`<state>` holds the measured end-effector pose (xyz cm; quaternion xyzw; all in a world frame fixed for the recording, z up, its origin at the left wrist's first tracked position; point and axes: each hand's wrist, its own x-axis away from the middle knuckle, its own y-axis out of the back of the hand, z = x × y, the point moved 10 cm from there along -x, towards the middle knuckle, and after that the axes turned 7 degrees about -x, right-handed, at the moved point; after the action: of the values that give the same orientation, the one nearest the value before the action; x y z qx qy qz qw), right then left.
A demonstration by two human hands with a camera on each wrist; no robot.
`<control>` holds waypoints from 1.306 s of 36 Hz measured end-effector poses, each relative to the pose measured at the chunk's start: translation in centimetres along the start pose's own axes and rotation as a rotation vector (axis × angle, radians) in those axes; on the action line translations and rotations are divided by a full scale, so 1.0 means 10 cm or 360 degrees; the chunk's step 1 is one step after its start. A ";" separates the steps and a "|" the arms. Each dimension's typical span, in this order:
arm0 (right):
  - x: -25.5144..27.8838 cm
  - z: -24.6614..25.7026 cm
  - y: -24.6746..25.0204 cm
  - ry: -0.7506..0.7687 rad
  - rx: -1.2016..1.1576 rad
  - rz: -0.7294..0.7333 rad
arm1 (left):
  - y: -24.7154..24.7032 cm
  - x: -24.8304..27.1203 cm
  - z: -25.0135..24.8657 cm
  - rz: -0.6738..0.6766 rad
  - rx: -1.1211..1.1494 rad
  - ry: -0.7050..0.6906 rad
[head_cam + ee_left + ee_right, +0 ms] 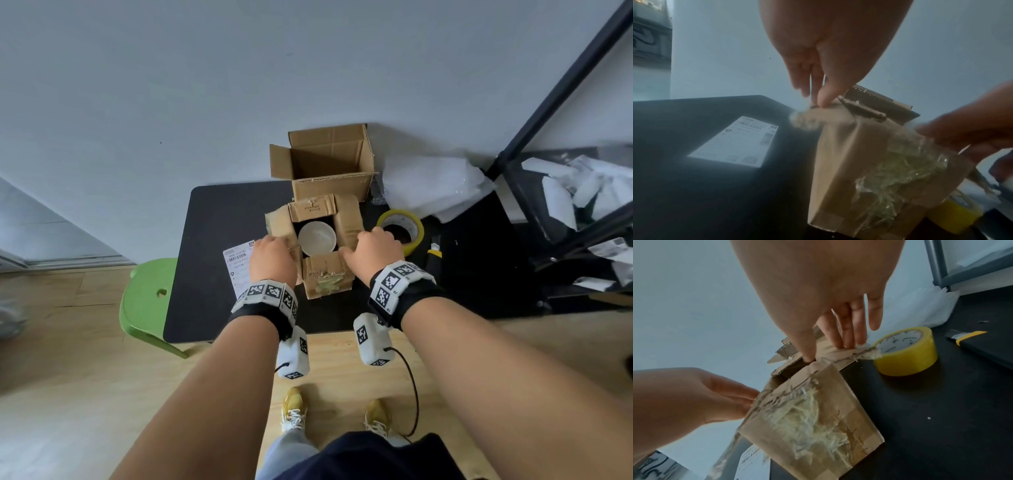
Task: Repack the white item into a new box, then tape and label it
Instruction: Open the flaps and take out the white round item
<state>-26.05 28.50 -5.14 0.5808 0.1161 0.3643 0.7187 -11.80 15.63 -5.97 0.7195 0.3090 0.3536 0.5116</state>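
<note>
**Old box held open, white item inside**

A black worktop (219, 274) is seen under both hands. Past the hands, at the far edge, a new box (329, 164) is stood with its flaps open. Beyond the right hand, a heap of white packing wrap (431, 185) is piled.

Between the two hands an old box (325, 246) is stood, worn and covered with torn tape on its near side. Its four flaps are spread apart. The white item (317, 238), a round thing, is seen down inside this old box, between the hands.

The left hand (272, 258) is set on the left flap. In the left wrist view the flap edge is pinched between thumb and fingers. The right hand (371, 251) is laid on the right flap. In the right wrist view the fingers (846, 331) are stretched flat across the flap and the thumb is pressed down at the box corner, so the flap is pushed outward, not gripped.

Just beyond the right hand, a roll of yellow tape (407, 229) is laid flat. A yellow and black knife (434, 250) is placed to the right of that hand. A white label (238, 265) is laid flat just left of the left hand.
</note>
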 end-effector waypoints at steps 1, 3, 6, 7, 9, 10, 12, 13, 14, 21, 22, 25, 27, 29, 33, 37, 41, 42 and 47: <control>0.00 0.01 -0.06 -0.0019 -0.0012 0.0059 | -0.04 0.00 -0.02 0.0065 0.0037 -0.0010; 0.01 0.02 -0.18 -0.0062 -0.0070 0.0166 | -0.07 0.01 -0.05 0.0109 0.0103 -0.0036; 0.02 0.03 -0.29 -0.0094 -0.0072 0.0257 | -0.09 0.00 -0.09 0.0109 0.0167 -0.0064; 0.02 0.03 -0.31 -0.0104 -0.0055 0.0275 | -0.09 -0.01 -0.09 0.0121 0.0173 -0.0057; -0.01 0.03 -0.32 -0.0114 -0.0013 0.0332 | -0.08 -0.07 -0.09 0.0127 0.0096 -0.0043; -0.02 0.03 -0.32 -0.0115 0.0001 0.0366 | -0.05 -0.10 -0.08 0.0088 0.0067 -0.0038; -0.05 0.04 -0.32 -0.0118 0.0012 0.0421 | 0.03 -0.17 -0.07 -0.0014 0.0052 -0.0018; -0.07 0.04 -0.32 -0.0119 0.0011 0.0436 | 0.08 -0.20 -0.09 -0.0070 0.0060 -0.0036; -0.08 0.04 -0.31 -0.0116 0.0008 0.0445 | 0.12 -0.24 -0.12 -0.0133 0.0026 -0.0080; -0.19 0.13 -0.21 0.0095 0.0031 0.0432 | 0.23 -0.44 -0.25 -0.0166 -0.0179 -0.0167; -0.21 0.14 -0.19 0.0122 0.0024 0.0434 | 0.19 -0.46 -0.24 -0.0126 -0.0239 -0.0158; -0.25 0.16 -0.14 0.0175 0.0012 0.0359 | 0.14 -0.48 -0.17 -0.0096 -0.0321 -0.0107; -0.28 0.17 -0.10 0.0189 0.0004 0.0267 | 0.15 -0.44 -0.15 -0.0121 -0.0316 -0.0082; -0.28 0.18 -0.05 0.0187 0.0033 0.0141 | 0.15 -0.37 -0.14 -0.0145 -0.0284 -0.0054; -0.21 0.17 0.11 0.0105 0.0085 -0.0220 | 0.14 -0.25 0.00 -0.0128 -0.0160 0.0061; -0.11 0.14 0.05 -0.0024 0.0056 -0.0166 | 0.16 -0.13 0.15 -0.0080 -0.0004 0.0238; -0.02 0.15 -0.10 -0.0077 -0.0005 -0.0048 | 0.27 0.06 0.25 -0.0197 0.0328 0.0437; -0.01 0.16 -0.10 -0.0083 -0.0048 -0.0037 | 0.27 0.09 0.30 -0.0214 0.0378 0.0486; 0.04 0.16 0.04 -0.0149 -0.0348 -0.0108 | 0.33 0.15 0.34 -0.0368 0.0011 0.0462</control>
<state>-24.96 27.62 -4.20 0.5112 0.0615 0.3227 0.7942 -7.81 14.15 -3.30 0.6224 0.4613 0.3914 0.4966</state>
